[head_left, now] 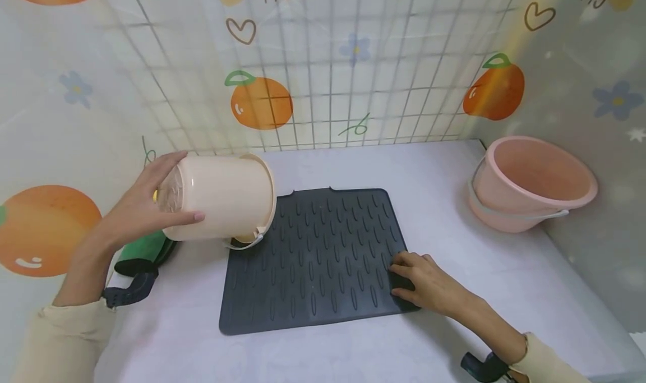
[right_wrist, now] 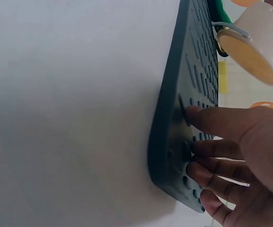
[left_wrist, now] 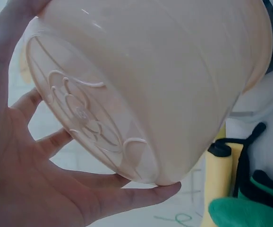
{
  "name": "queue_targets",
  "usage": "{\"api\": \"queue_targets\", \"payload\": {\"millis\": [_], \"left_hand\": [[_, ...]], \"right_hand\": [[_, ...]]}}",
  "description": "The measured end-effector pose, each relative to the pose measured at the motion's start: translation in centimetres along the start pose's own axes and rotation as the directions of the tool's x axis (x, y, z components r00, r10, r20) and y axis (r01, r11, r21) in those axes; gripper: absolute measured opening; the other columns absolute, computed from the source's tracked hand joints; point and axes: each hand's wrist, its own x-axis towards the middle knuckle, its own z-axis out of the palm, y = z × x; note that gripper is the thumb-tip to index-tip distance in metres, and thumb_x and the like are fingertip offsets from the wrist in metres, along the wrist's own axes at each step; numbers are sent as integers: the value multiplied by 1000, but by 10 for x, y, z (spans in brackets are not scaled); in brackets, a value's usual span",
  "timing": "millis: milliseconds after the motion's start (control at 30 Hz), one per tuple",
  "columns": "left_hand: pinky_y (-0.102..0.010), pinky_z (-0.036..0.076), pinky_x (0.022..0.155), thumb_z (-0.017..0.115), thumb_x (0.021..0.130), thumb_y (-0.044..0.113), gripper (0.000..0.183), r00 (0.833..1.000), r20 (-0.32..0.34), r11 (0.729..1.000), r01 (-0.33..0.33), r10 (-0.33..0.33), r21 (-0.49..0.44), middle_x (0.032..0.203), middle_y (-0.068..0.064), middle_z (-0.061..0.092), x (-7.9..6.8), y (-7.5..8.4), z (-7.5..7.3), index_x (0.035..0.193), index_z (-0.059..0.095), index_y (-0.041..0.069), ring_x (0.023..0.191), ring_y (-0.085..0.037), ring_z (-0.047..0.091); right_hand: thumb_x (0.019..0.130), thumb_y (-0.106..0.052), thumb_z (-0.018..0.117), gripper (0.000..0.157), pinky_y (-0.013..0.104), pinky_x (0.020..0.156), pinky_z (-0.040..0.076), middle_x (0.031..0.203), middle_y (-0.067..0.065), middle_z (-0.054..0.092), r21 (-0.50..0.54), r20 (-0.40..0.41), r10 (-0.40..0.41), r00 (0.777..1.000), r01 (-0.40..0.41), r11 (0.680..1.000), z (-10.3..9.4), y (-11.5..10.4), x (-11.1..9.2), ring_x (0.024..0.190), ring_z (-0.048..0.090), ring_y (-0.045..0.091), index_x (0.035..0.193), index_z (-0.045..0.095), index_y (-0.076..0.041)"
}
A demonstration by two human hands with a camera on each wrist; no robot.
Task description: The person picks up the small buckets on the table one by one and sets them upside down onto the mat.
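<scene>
My left hand (head_left: 143, 201) grips a cream bucket (head_left: 227, 195) round its base. The bucket lies tipped on its side in the air, its mouth turned right over the back left corner of a dark ribbed mat (head_left: 313, 259). A flower-like pattern marks the bucket base (left_wrist: 87, 111), with my fingers spread around its rim. The bucket's yellowish inside (right_wrist: 250, 56) shows in the right wrist view. At the mat's right edge, my right hand (head_left: 429, 282) rests its fingertips (right_wrist: 195, 115) on the ribbed surface, grasping nothing.
A pink bucket (head_left: 525, 203) with its handle down stands upright at the back right. Left of the mat, partly hidden by my left hand, lies a green and black item (head_left: 143, 251) beside a yellow one (left_wrist: 217, 179). A white grid (head_left: 323, 91) and printed curtain stand behind the table.
</scene>
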Motion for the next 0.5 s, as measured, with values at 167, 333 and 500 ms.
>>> {"api": "queue_targets", "payload": {"millis": [167, 333, 500], "left_hand": [[-75, 29, 97, 89, 72, 46, 111, 996, 60, 992, -74, 68, 104, 164, 4, 12, 17, 11, 7, 156, 17, 50, 145, -35, 18], [-74, 28, 99, 86, 72, 53, 111, 989, 116, 977, -106, 86, 184, 165, -5, 13, 29, 24, 10, 158, 17, 44, 146, -36, 17], [-72, 30, 100, 85, 73, 56, 110, 983, 163, 969, -115, 79, 220, 163, -10, 15, 39, 36, 11, 159, 18, 39, 144, -39, 21]], "right_hand": [[80, -23, 86, 47, 39, 82, 46, 114, 4, 59, -1, 1, 2, 1000, -2, 1000, 1, 2, -1, 100, 57, 20, 116, 72, 3], [80, -23, 86, 47, 41, 83, 45, 115, 5, 59, -10, -3, 1, 1000, -2, 1000, 1, 2, -3, 101, 57, 20, 117, 72, 2], [80, -24, 86, 48, 43, 85, 44, 118, 7, 60, -21, 8, 5, 1000, -5, 1000, -2, 3, -4, 104, 57, 23, 119, 72, 2]]}}
